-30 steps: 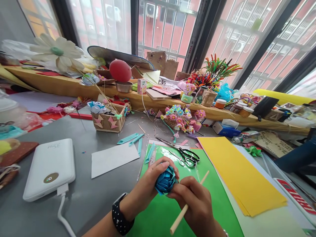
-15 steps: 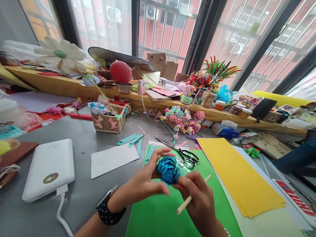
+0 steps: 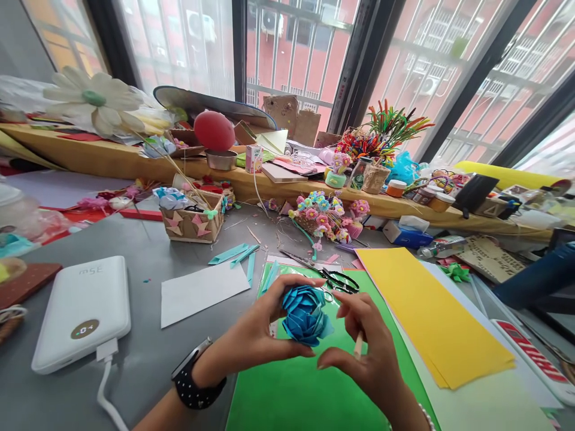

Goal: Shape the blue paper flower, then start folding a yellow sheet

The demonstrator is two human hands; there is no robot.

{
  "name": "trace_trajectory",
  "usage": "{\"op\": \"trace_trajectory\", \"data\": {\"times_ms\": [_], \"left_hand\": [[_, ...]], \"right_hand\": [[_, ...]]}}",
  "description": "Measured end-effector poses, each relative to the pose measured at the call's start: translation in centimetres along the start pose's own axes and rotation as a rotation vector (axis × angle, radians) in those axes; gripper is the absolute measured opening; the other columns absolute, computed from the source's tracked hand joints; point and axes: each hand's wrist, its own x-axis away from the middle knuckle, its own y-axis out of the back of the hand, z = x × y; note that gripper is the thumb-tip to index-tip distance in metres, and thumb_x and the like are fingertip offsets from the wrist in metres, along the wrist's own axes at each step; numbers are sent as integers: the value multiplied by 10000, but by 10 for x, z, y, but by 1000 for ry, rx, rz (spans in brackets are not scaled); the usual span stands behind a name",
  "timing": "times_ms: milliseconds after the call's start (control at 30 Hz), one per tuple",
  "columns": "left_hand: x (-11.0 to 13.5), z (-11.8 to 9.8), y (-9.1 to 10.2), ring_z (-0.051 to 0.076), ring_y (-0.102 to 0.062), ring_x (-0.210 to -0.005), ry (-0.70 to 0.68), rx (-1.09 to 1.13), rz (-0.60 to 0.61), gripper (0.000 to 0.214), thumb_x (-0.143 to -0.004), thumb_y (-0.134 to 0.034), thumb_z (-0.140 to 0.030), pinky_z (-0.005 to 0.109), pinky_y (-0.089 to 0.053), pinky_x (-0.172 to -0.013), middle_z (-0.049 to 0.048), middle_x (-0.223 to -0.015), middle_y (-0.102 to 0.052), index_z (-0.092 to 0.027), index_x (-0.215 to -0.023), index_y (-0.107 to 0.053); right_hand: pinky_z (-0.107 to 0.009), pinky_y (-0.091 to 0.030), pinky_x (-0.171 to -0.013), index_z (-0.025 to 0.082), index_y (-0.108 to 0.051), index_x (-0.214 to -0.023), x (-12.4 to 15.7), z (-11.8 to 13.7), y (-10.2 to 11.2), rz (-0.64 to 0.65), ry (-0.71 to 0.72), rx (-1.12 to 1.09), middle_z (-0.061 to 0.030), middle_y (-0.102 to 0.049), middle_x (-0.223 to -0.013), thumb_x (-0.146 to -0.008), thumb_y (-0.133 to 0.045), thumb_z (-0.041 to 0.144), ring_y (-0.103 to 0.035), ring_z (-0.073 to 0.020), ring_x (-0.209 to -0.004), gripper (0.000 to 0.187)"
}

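Observation:
A blue folded-paper flower (image 3: 304, 316) sits between the curved thumb and fingers of my left hand (image 3: 265, 326), above the green sheet (image 3: 287, 395). Just to its right is my right hand (image 3: 371, 347), its thumb and index finger spread apart beside the petals. A pale wooden stick (image 3: 358, 345) is tucked in the curled fingers of that hand, mostly hidden by them. Behind the flower lie black-handled scissors (image 3: 339, 280), partly covered by my fingers.
Yellow paper strips (image 3: 431, 317) lie on the right. On the left are a white card (image 3: 202, 293), a power bank (image 3: 83, 311) with its cable, and folded light-blue strips (image 3: 229, 254). A cardboard box (image 3: 193, 224) and crocheted flowers (image 3: 326, 215) stand farther back, below a cluttered ledge.
My right thumb and index finger have come off the flower and spread open. The stick has turned in that hand, showing less. My left hand now wraps the flower more closely.

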Motion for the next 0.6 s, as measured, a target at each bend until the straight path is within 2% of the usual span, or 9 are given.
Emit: {"op": "trace_trajectory", "data": {"times_ms": [67, 167, 333, 433, 600], "left_hand": [[-1, 0, 0, 251, -372, -1222, -36, -29, 18, 652, -657, -731, -160, 365, -349, -1002, 65, -1291, -390, -292, -1204, -403], [-1, 1, -1, 263, -422, -1163, -74, -118, 13, 629, -624, -759, -204, 393, -362, -991, 68, -1184, -439, -269, -1179, -470], [0, 1, -5, 210, -488, -1114, -50, -81, -36, 682, -650, -741, -161, 329, -414, -959, 41, -1201, -467, -316, -1221, -403], [1, 0, -6, 211, -468, -1151, -61, -81, -26, 621, -674, -720, -141, 308, -412, -969, 40, -1235, -464, -307, -1203, -440], [1, -1, -4, 221, -435, -1174, -92, -126, -37, 609, -667, -724, -144, 314, -433, -959, 48, -1221, -457, -304, -1199, -474]], "right_hand": [[-208, -366, -416, 238, -415, -1234, 0, -2, 1, 43, 1, -1, 3, -443, -794, -684, -610, 555, -365, -96, -516, 664], [-212, -361, -429, 257, -410, -1265, -1, -4, 1, 80, 19, -16, -4, -440, -808, -717, -568, 562, -371, -104, -540, 647], [-210, -341, -430, 280, -427, -1243, 0, -5, 0, 76, 25, -66, 4, -439, -803, -769, -566, 495, -366, -101, -533, 539], [-205, -325, -415, 279, -441, -1204, 1, -6, -1, 73, 1, -105, 8, -443, -805, -791, -552, 469, -362, -94, -517, 467], [-213, -323, -410, 247, -419, -1221, 1, -8, -1, 76, -25, -66, 9, -457, -778, -781, -540, 509, -347, -92, -491, 527]]}}
